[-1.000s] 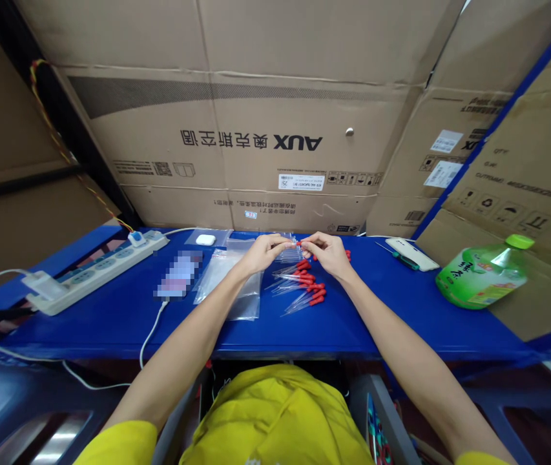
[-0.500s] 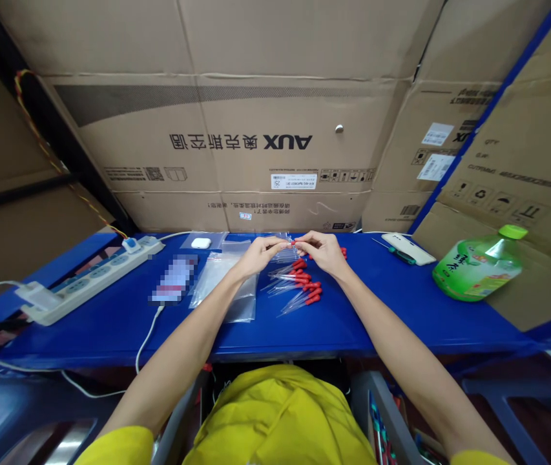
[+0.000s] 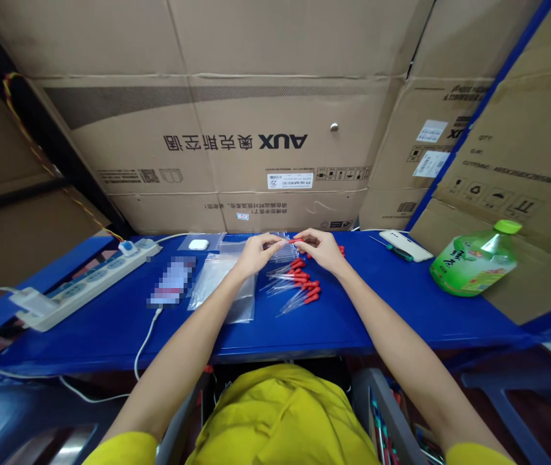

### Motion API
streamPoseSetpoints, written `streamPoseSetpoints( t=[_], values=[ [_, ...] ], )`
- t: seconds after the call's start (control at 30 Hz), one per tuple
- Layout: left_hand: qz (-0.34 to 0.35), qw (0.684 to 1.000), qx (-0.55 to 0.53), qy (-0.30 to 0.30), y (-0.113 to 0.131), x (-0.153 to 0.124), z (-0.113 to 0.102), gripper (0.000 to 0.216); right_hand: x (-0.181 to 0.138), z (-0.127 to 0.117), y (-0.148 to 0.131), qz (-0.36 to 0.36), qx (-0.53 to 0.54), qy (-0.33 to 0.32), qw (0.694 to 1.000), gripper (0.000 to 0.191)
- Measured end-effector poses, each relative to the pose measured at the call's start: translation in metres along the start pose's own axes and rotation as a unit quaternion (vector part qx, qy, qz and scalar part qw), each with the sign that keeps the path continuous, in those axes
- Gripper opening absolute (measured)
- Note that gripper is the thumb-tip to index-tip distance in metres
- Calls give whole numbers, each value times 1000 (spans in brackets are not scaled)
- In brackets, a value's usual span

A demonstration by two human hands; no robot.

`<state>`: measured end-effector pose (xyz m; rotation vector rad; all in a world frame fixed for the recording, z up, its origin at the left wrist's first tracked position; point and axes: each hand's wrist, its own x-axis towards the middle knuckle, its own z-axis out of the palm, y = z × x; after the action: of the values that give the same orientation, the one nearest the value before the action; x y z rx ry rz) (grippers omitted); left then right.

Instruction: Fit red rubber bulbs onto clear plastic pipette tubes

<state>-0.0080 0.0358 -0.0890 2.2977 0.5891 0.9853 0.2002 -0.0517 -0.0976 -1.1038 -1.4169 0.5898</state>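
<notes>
At the far side of the blue table, my left hand [image 3: 256,254] and my right hand [image 3: 322,249] face each other with fingertips pinched. Between them is a dropper with a red rubber bulb [image 3: 297,241]. The right fingers grip the bulb; the left fingers pinch at its clear tube end, which they mostly hide. Just below my hands lie several finished-looking droppers [image 3: 299,284], clear thin tubes pointing left and red bulbs to the right. Loose clear tubes [image 3: 282,255] lie under and behind my fingers. More red bulbs [image 3: 342,250] show beside my right hand.
Left of my hands are clear plastic bags [image 3: 214,278], a phone [image 3: 173,281] on a cable, a white earphone case [image 3: 198,245] and a power strip [image 3: 93,278]. To the right sit a green-handled screwdriver [image 3: 398,252], a white phone-like slab [image 3: 408,245] and a green-tea bottle [image 3: 473,261]. Cardboard walls stand behind.
My fingertips have drawn slightly apart, and more of the red bulb shows between them. The view has shifted a little; the droppers on the table lie as before.
</notes>
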Motion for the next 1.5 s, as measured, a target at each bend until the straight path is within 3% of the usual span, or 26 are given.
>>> streamPoseSetpoints(
  t=[0.17,1.07,1.3,1.5],
  values=[
    [61,995,43,-62,9,-2,-1,44,-1,1,-4,4,10,3,1000,39],
    [110,988,30,-105,1,-1,-8,45,-6,9,-7,20,27,-38,999,35],
    [143,984,61,-88,5,-1,-8,47,-2,9,-5,41,63,-32,997,39],
    [139,984,107,7,12,-4,-3,45,0,-3,-15,22,54,-29,998,37]
  ],
)
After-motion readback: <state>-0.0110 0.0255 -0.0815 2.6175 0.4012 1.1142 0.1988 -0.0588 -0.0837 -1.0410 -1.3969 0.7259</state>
